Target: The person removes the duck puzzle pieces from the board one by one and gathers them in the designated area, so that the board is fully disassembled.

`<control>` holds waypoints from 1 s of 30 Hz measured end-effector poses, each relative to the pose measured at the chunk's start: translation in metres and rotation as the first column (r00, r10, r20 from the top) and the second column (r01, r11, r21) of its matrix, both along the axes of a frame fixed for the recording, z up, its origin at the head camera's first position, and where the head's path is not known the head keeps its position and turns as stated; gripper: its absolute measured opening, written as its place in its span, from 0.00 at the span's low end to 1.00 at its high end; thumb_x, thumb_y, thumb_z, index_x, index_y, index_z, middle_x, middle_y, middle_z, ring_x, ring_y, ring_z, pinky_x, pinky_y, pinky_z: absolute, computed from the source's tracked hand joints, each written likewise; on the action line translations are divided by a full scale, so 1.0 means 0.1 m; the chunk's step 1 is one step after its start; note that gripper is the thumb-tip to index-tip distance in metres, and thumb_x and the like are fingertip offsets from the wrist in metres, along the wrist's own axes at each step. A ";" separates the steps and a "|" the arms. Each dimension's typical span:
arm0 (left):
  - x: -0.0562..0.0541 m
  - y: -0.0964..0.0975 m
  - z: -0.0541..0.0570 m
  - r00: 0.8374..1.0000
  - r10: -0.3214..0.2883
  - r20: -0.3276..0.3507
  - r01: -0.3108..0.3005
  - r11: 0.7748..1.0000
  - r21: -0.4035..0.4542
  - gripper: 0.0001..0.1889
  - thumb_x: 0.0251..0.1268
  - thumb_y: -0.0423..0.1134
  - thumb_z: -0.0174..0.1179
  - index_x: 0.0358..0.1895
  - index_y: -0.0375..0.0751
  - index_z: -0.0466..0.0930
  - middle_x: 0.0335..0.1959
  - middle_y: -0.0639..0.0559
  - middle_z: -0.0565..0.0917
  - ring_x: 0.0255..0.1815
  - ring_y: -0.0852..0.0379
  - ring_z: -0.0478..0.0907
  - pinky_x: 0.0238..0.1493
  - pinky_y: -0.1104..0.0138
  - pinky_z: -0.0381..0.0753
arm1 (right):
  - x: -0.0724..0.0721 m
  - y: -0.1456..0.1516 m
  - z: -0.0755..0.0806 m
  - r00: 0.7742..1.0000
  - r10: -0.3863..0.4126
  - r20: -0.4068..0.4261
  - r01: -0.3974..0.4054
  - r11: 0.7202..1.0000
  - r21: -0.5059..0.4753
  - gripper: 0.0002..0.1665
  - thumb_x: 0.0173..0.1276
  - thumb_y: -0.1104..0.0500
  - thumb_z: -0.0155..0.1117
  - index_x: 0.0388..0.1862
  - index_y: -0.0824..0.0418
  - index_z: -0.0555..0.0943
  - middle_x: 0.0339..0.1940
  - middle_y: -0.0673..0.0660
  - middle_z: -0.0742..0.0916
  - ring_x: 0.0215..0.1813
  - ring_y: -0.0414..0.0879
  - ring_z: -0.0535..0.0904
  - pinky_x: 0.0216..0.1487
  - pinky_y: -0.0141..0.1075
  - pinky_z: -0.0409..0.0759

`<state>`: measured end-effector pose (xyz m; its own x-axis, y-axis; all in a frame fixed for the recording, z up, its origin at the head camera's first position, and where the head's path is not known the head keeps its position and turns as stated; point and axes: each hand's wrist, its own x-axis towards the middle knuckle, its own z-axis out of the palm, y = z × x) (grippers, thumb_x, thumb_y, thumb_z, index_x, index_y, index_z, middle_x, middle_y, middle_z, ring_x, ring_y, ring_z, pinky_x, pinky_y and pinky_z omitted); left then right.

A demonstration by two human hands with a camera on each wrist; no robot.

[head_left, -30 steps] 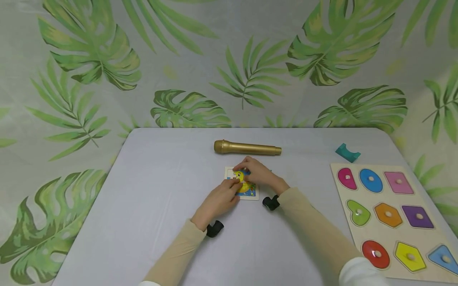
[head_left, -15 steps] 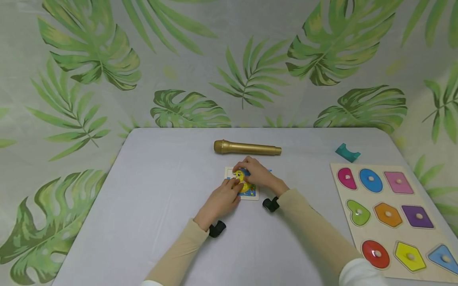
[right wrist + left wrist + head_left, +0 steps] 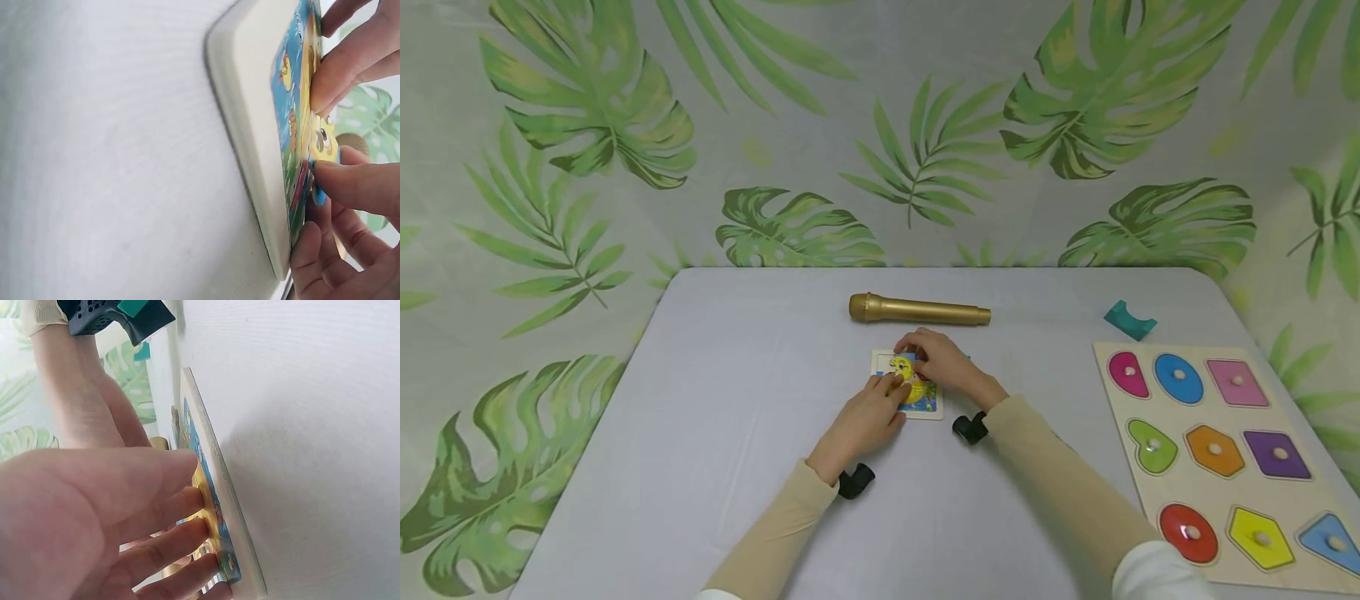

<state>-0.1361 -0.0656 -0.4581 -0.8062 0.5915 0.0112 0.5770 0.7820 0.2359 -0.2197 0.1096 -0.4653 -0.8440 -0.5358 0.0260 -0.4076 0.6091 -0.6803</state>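
Observation:
A small jigsaw puzzle board (image 3: 934, 416) with a yellow duck picture and a pale rim (image 3: 250, 81) lies mid-table. My right hand (image 3: 942, 362) pinches a puzzle piece (image 3: 326, 139) showing the duck's eye, between thumb and fingers. The piece stands tilted over the picture, its lower edge close to the other pieces. My left hand (image 3: 863, 413) rests its extended fingertips on the picture from the near left, as the left wrist view also shows. The fingers hide part of the picture. A small blue bit (image 3: 967, 358) shows beyond the right hand, mostly hidden.
A gold microphone (image 3: 917, 311) lies just behind the puzzle. At the right is a wooden shape board (image 3: 1165, 492) with several coloured knobbed shapes. Behind that board sits a teal curved block (image 3: 1129, 322). A leaf-print cloth (image 3: 925, 175) hangs beyond the table's far edge.
My right fingers have shifted slightly right and back over the puzzle, with the piece. My left hand has moved only a little, its fingers less over the duck. The board stays put.

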 end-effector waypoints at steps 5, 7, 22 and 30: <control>0.01 0.00 0.02 1.000 0.011 0.000 -0.011 1.000 -0.004 0.23 0.68 0.40 0.58 0.63 0.35 0.73 0.64 0.39 0.71 0.61 0.44 0.67 0.57 0.59 0.72 | -0.04 0.02 -0.02 0.997 -0.032 0.068 0.039 0.993 -0.110 0.18 0.61 0.74 0.57 0.45 0.60 0.83 0.35 0.55 0.82 0.34 0.46 0.74 0.39 0.38 0.74; 0.02 0.00 0.03 1.000 0.015 0.004 -0.015 1.000 -0.003 0.22 0.68 0.39 0.58 0.63 0.35 0.73 0.64 0.39 0.70 0.62 0.44 0.67 0.57 0.58 0.73 | -0.05 0.04 -0.02 0.993 -0.058 0.106 0.073 0.986 -0.149 0.16 0.62 0.74 0.58 0.45 0.61 0.83 0.36 0.56 0.83 0.35 0.47 0.76 0.41 0.39 0.75; 0.02 0.01 0.03 0.997 0.040 0.064 -0.040 0.999 0.005 0.23 0.69 0.40 0.57 0.65 0.36 0.72 0.66 0.39 0.69 0.65 0.41 0.65 0.60 0.57 0.70 | -0.02 0.63 0.14 0.932 -0.199 0.303 0.274 0.934 -0.229 0.14 0.64 0.70 0.57 0.48 0.68 0.81 0.42 0.62 0.82 0.41 0.50 0.74 0.40 0.40 0.73; 0.02 0.02 0.02 0.997 0.043 0.062 -0.044 0.999 0.021 0.23 0.69 0.39 0.58 0.65 0.35 0.72 0.65 0.40 0.70 0.64 0.42 0.65 0.60 0.57 0.71 | 0.00 1.04 0.12 0.913 -0.257 0.316 0.325 0.928 -0.183 0.16 0.63 0.71 0.54 0.49 0.72 0.79 0.45 0.65 0.81 0.43 0.51 0.71 0.34 0.39 0.72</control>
<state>-0.1337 -0.0635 -0.4561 -0.8309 0.5558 -0.0267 0.5262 0.8004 0.2873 -0.2196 0.2139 -0.4530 -0.9511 -0.2729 -0.1446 -0.0069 0.4869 -0.8734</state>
